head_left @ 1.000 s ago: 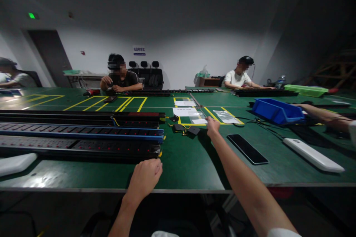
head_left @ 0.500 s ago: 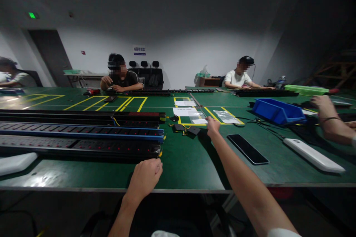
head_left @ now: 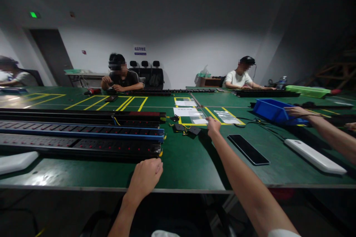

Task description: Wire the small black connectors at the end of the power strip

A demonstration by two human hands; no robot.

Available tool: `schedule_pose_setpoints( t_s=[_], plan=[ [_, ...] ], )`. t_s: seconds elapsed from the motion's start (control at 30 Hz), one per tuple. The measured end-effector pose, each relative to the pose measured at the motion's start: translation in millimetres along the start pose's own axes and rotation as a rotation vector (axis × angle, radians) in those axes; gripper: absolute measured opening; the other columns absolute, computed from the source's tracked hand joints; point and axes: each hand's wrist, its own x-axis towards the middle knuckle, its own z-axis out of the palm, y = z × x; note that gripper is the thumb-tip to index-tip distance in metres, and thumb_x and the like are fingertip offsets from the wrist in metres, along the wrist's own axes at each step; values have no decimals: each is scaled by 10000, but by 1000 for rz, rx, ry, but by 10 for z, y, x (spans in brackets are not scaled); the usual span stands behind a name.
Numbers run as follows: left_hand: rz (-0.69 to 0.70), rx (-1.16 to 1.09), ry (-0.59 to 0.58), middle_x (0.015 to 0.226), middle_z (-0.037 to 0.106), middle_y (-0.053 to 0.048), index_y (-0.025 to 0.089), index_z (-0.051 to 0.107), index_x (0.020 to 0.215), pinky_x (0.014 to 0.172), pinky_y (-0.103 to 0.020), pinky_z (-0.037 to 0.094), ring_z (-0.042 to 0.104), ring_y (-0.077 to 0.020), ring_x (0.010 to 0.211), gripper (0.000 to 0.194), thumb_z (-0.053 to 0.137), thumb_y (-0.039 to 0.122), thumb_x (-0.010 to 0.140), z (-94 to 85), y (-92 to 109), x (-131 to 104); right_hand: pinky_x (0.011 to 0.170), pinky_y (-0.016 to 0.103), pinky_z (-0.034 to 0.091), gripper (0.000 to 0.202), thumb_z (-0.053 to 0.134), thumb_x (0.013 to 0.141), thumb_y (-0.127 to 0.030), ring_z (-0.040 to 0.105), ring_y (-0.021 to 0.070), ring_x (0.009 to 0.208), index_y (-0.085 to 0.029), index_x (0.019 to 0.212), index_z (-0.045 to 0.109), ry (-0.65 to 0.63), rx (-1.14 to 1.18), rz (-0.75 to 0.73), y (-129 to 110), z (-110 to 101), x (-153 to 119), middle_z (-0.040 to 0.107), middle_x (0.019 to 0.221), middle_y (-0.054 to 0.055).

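Note:
My left hand (head_left: 146, 176) rests closed on the table near its front edge, just below the ends of the long black power strips (head_left: 116, 147). Whatever its curled fingers may hold is hidden. My right hand (head_left: 214, 127) reaches forward with fingers drawn together, the index fingertip at the edge of a small white paper slip (head_left: 199, 121). Whether anything is inside that grip cannot be seen. Left of it lie small black parts (head_left: 194, 130) with yellow wires. A larger printed sheet (head_left: 185, 112) lies behind them.
A phone (head_left: 248, 149) and a white oblong device (head_left: 314, 156) lie to the right. Beyond them stands a blue bin (head_left: 274, 112), with a co-worker's hand (head_left: 297, 111) at its rim. A clear plastic bag (head_left: 226, 117) lies inside yellow tape. Other people sit across the green table.
The co-worker's hand on the right has moved left and down to the blue bin. My own hands have stayed in place.

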Motion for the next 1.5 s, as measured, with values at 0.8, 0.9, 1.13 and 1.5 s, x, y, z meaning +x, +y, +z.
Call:
schedule_pose_setpoints(
  t_s=[0.8, 0.9, 1.13, 1.5],
  plan=[
    [5, -32, 25, 675, 613, 3, 195, 499, 673, 586, -306, 209, 577, -139, 625, 303, 445, 226, 970, 22, -9, -1, 361, 224, 276, 157, 648, 694, -260, 360, 104, 422, -119, 730, 704, -7, 6, 8, 17, 0, 8, 395, 438, -66],
    [12, -32, 29, 675, 609, 5, 194, 480, 667, 585, -303, 204, 567, -137, 619, 304, 449, 229, 968, 35, -20, -1, 347, 227, 258, 151, 654, 683, -252, 337, 100, 402, -118, 729, 706, 0, 22, 29, 14, 1, 4, 368, 418, -75],
    [15, -34, 36, 673, 601, 9, 194, 462, 661, 583, -302, 201, 551, -135, 609, 312, 443, 233, 970, 43, -28, 0, 355, 227, 250, 131, 649, 684, -238, 325, 97, 402, -122, 721, 697, -6, 7, 27, 10, -3, 4, 351, 411, -83],
    [7, -32, 17, 670, 600, 6, 192, 471, 662, 583, -306, 185, 550, -134, 615, 305, 458, 237, 964, 44, -29, 7, 349, 233, 242, 86, 645, 708, -204, 321, 104, 392, -127, 695, 680, -8, 13, 46, -33, -13, -39, 338, 395, -78]
  ],
)
